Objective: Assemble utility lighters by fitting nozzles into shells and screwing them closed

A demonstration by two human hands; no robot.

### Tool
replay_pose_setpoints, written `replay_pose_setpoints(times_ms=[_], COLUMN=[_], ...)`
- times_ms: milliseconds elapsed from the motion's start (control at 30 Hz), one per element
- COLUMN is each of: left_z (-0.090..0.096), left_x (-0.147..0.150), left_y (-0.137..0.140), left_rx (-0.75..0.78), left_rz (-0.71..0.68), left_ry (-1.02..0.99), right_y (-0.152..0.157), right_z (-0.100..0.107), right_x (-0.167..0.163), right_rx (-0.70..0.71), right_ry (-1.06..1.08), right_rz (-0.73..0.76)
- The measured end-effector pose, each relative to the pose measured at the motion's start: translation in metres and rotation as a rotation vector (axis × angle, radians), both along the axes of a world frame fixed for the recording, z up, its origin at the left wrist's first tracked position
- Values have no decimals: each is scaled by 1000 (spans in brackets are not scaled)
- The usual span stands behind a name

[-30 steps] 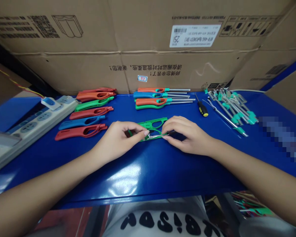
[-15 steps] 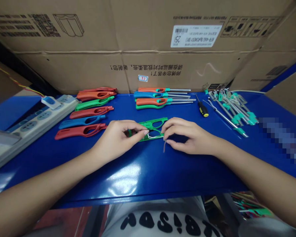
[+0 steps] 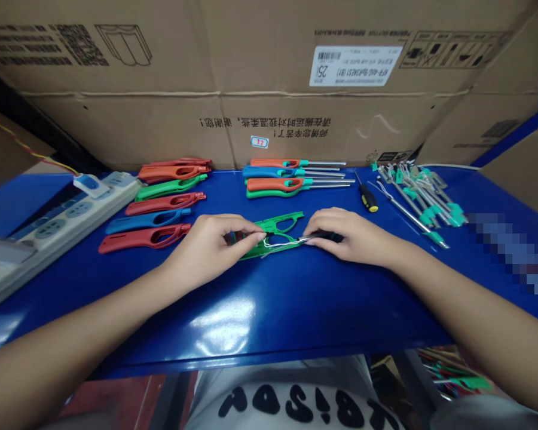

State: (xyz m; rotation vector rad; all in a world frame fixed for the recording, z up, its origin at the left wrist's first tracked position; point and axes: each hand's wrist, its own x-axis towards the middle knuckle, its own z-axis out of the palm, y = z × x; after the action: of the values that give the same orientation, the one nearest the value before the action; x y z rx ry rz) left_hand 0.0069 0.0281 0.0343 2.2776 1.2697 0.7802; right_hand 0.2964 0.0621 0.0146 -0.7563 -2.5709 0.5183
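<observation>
Two green lighter shell halves, an upper one [image 3: 273,223] and a lower one [image 3: 278,250], lie near the table's middle between my hands. My left hand [image 3: 217,243] is closed, thumb and forefinger pinching the end of a white wire [image 3: 280,244] over the shells. A small dark part shows beside those fingertips; its kind is unclear. The wire runs right to a thin metal lighter tube [image 3: 305,239]. My right hand [image 3: 352,236] is closed on that tube, and the fingers hide much of it.
Several coloured lighter shells [image 3: 146,237] lie at left beside a white power strip [image 3: 49,230]. Lighters with metal tubes [image 3: 275,186] lie at the back. A black-and-yellow screwdriver [image 3: 368,198] and a pile of tube assemblies [image 3: 424,194] are at right. Cardboard [image 3: 161,125] stands behind.
My right hand has moved slightly up and right, and the dark tube end now shows at its fingertips. The white wire is stretched longer between my hands. My left hand has shifted slightly left.
</observation>
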Motion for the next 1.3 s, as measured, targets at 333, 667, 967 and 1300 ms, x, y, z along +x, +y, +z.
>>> replay_pose_setpoints(times_ms=[333, 667, 967, 1300], left_z=[-5, -10, -12, -12], left_x=[-5, -5, -5, -6], left_y=[6, 7, 6, 5], left_rx=[61, 157, 128, 103], left_rz=[-97, -143, -148, -135], left_ry=[117, 145, 184, 234], right_y=[2, 5, 0, -6], right_z=[-6, -6, -7, 2], right_x=[0, -1, -3, -1], right_rx=[-4, 68, 16, 15], right_ry=[29, 23, 11, -97], right_rz=[4, 21, -24, -32])
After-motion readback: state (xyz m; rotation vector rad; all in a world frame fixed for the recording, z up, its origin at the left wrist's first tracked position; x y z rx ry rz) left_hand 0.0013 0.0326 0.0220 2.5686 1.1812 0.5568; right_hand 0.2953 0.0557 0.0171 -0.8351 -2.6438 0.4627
